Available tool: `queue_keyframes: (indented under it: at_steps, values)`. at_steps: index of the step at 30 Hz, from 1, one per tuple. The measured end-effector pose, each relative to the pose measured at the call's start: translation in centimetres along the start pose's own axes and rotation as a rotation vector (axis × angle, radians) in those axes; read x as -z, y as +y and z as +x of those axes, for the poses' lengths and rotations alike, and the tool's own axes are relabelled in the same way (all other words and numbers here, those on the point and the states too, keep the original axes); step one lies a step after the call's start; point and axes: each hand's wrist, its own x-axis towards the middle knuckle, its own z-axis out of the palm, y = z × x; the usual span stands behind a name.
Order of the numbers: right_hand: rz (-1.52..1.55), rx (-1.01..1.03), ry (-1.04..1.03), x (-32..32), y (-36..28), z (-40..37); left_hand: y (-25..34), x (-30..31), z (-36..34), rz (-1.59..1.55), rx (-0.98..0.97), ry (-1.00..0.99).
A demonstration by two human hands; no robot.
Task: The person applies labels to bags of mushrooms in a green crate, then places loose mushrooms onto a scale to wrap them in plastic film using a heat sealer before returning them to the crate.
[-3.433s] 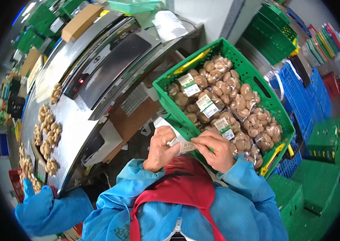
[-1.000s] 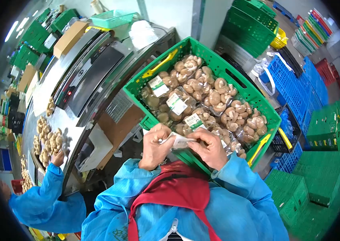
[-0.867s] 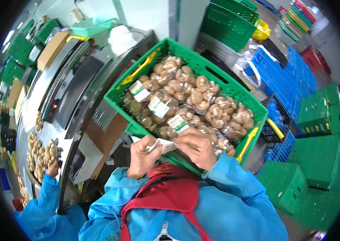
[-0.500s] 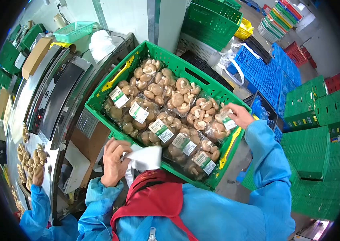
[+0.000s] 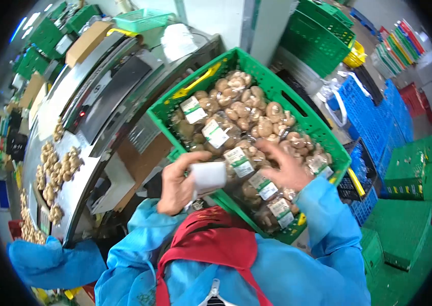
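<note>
A green crate (image 5: 314, 118) with yellow handles holds several clear-wrapped packs of brown mushrooms (image 5: 241, 109). The nearer packs carry white-and-green labels (image 5: 239, 161). My left hand (image 5: 177, 183) is closed around a white paper strip (image 5: 209, 175) at the crate's near left edge. Over the packs in the middle of the crate is my right hand (image 5: 288, 169), its fingers apart and its fingertips close over a labelled pack. Nothing shows between those fingers.
To the left stands a metal table (image 5: 85, 168) with loose mushrooms (image 5: 55, 173) and a black machine (image 5: 119, 97). A co-worker's blue sleeve (image 5: 55, 260) is at lower left. Blue pallets (image 5: 361, 120) and stacked green crates (image 5: 399, 224) stand to the right.
My right hand has left the pack at the crate's right end and moved left to the middle packs. The left hand still holds the white paper strip. The view has shifted.
</note>
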Motion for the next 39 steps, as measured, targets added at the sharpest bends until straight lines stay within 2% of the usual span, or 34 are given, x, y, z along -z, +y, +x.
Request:
queue_keyframes:
  at_steps: [2,4,7,8,9,10,12,13,14,16,17,18,20,21,22,23,24,26,27,28,30,31,33,34,36,38,39]
  values:
    - [0.04,0.139,-0.156,-3.7,-5.7,1.7,-1.1,-0.1,0.0,0.017,-0.008,-0.05]
    - [0.289,0.054,-0.144,-6.2,-6.7,2.4,-1.3,0.0,0.0,-0.039,-0.004,0.006]
    - [0.292,0.002,-0.055,-6.9,-7.1,2.2,-2.2,0.8,0.0,-0.013,0.063,0.049]
    - [0.292,-0.032,-0.011,-6.9,-7.4,2.0,-3.0,1.0,0.2,0.087,-0.104,0.05]
    - [0.221,0.068,0.029,-6.9,-7.5,1.9,-3.1,0.9,0.4,0.184,-0.271,0.049]
    - [0.215,0.06,0.031,-7.0,-7.4,1.7,-3.1,0.6,0.5,0.175,-0.268,0.046]
    - [0.408,-0.051,0.038,-7.6,-6.8,1.1,-2.7,0.0,0.6,0.087,-0.279,0.064]
    - [0.638,-0.104,0.021,-7.9,-6.3,1.0,-2.9,-0.2,0.7,0.073,-0.32,0.047]
    - [0.634,-0.108,0.029,-8.0,-6.2,0.9,-2.7,-0.6,0.6,0.065,-0.32,0.041]
    - [0.963,-0.252,-0.037,-8.3,-6.3,0.7,-1.7,-1.3,-0.1,-0.225,0.021,0.009]
    - [1.006,-0.275,0.003,-8.5,-6.4,0.4,-0.9,-1.2,-0.2,-0.195,0.076,-0.041]
    - [1.006,-0.274,0.006,-8.3,-6.2,0.3,-1.1,-1.2,-0.3,-0.195,0.075,-0.044]
    - [0.657,-0.199,0.079,-7.9,-5.4,0.0,-1.5,-1.1,-0.3,-0.111,0.02,-0.126]
    - [0.655,-0.198,0.086,-7.7,-5.6,0.0,-1.1,-1.4,-0.2,-0.118,0.006,-0.089]
    - [0.489,-0.144,0.121,-7.4,-5.9,-0.1,-1.4,-1.3,-0.3,-0.125,0.004,-0.097]
    - [0.32,-0.092,0.159,-7.0,-6.4,-0.2,-2.1,-1.0,-0.3,0.029,-0.02,-0.109]
    - [0.288,0.004,0.202,-7.1,-7.8,0.0,-2.3,-0.9,-0.2,0.18,-0.045,-0.122]
    - [0.588,-0.153,0.138,-7.5,-7.1,-0.4,-2.2,-1.1,-0.3,0.255,-0.109,-0.13]
    - [0.52,-0.054,0.166,-7.7,-6.4,-0.4,-2.2,-1.2,-0.3,0.258,-0.129,-0.139]
    - [0.311,0.099,0.207,-7.5,-6.1,-0.5,-2.3,-1.2,-0.4,0.263,-0.149,-0.145]
    - [0.28,0.241,0.281,-7.1,-6.1,-0.5,-2.5,-0.9,-0.5,0.266,-0.152,-0.161]
    - [0.275,0.237,0.28,-6.7,-6.0,-0.5,-2.0,-0.7,-0.5,0.318,-0.155,-0.149]
    - [0.561,0.125,0.32,-5.8,-5.9,-0.8,-1.9,-0.6,-0.6,0.348,-0.137,-0.109]
    - [0.561,0.122,0.319,-5.0,-5.7,-1.0,-2.3,-0.4,-0.7,0.347,-0.135,-0.109]
    - [0.463,0.046,0.464,-1.9,-5.0,-1.5,-3.1,-0.1,-0.7,0.43,-0.211,-0.006]
    - [0.413,0.092,0.558,2.2,-4.0,-0.8,-2.7,0.9,-0.5,0.59,-0.285,-0.011]
    - [0.439,0.038,0.53,4.2,-3.3,-0.5,-2.9,1.4,-0.4,0.61,-0.335,0.012]
